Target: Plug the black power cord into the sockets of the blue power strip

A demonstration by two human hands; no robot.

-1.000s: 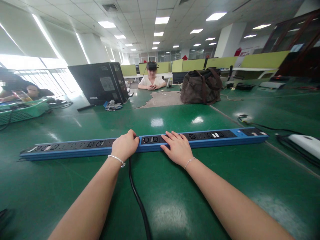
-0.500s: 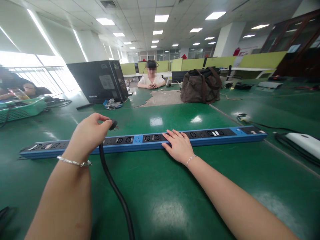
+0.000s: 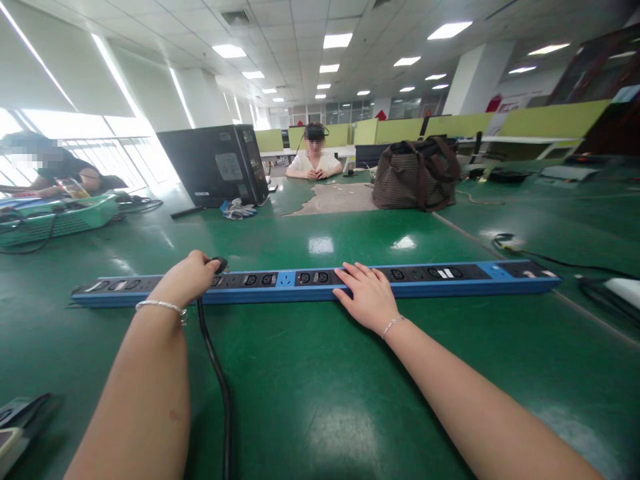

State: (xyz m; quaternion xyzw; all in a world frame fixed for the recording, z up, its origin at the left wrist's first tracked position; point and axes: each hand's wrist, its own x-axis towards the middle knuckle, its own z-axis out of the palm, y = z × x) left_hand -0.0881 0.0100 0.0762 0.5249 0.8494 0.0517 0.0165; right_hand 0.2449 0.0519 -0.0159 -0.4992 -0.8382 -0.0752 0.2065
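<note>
Across the green table lies a long blue and black power strip (image 3: 260, 297) with several sockets along its top. My left hand (image 3: 184, 277) is closed on a black power plug (image 3: 219, 264), held just over the left part of the strip. Whether the plug touches the strip I cannot tell; its prongs are mostly hidden. From below that hand a thick black cable (image 3: 223, 380) runs down toward me. Flat on the strip, right of its middle, rests my right hand (image 3: 367, 293) with fingers spread, holding nothing.
Beyond the strip stand a black computer case (image 3: 213, 163), gloves (image 3: 238, 209) and a brown bag (image 3: 415, 175). A green basket (image 3: 75, 220) is at the left, near a person. Another person (image 3: 315, 160) sits across the table. Cables and a white device (image 3: 625, 292) lie at right.
My left hand has lowered with the plug, bringing it closer to the strip. The right hand stays on the strip. The whole view has shifted slightly left.
</note>
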